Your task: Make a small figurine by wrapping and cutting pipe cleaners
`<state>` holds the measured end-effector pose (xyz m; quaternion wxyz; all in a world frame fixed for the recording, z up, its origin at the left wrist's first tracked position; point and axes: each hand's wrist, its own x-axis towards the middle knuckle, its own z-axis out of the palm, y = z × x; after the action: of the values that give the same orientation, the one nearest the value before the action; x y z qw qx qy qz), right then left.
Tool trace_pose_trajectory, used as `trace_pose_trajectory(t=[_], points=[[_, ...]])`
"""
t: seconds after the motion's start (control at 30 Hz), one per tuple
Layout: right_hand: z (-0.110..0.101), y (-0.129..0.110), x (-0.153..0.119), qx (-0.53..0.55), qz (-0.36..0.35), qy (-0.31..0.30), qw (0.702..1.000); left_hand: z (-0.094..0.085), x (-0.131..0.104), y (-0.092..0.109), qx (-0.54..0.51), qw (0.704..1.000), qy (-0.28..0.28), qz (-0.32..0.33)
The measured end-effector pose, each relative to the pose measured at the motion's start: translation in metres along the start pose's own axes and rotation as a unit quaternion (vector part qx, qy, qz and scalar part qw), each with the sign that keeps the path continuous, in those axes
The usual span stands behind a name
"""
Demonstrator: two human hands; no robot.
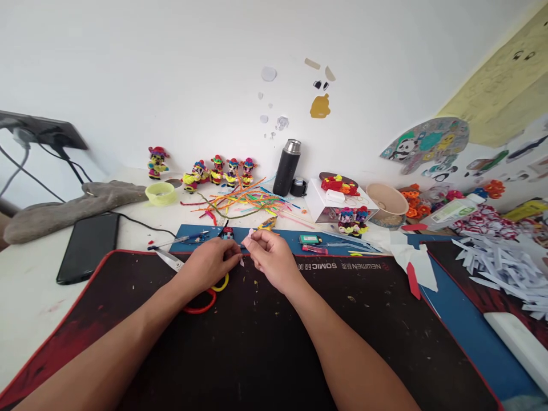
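Note:
My left hand [213, 260] is closed in a pinch over the dark desk mat [274, 342]. A pale sliver [242, 263] shows by its fingertips, but what they grip is hidden. Close beside it, my right hand [276, 261] pinches a small whitish piece [250, 233] between thumb and forefinger. Scissors [200, 303] with red and yellow handles lie partly under my left hand, their blade pointing left. Just behind my fingers is a small figure [228, 233] with a red and blue top, partly hidden. A yellow object [268, 223] lies behind my right hand.
Fuzzy coloured stems [231, 200] lie behind the mat, near several small figures [217, 169] and a black thermos [286, 167]. A phone [88, 246] and a tape roll [161, 194] are left. White paper strips [509, 268], a white box [327, 202] and a bowl [387, 200] are right.

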<state>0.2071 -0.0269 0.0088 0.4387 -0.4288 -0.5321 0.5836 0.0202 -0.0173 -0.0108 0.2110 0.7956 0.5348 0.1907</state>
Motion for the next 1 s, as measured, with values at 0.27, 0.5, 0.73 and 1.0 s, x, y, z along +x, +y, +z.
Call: trace_pose_trajectory(t=[0.27, 0.5, 0.73, 1.0], points=[[0.0000, 0.0003, -0.0005, -0.007, -0.002, -0.002, 1.000, 0.0017, 0.0007, -0.0029, -0.001, 1.000, 0.000, -0.005], [-0.0007, -0.0012, -0.0006, -0.008, -0.001, 0.001, 1.000, -0.0009, -0.0018, -0.0009, -0.005, 0.999, -0.008, 0.037], [-0.0003, -0.0010, -0.0012, -0.019, -0.001, -0.007, 1.000, -0.0022, -0.0017, 0.0005, 0.029, 0.998, -0.026, 0.045], [0.0004, -0.0033, -0.0023, -0.021, 0.001, -0.014, 1.000, -0.0079, -0.0018, -0.0006, -0.052, 0.998, -0.019, 0.018]])
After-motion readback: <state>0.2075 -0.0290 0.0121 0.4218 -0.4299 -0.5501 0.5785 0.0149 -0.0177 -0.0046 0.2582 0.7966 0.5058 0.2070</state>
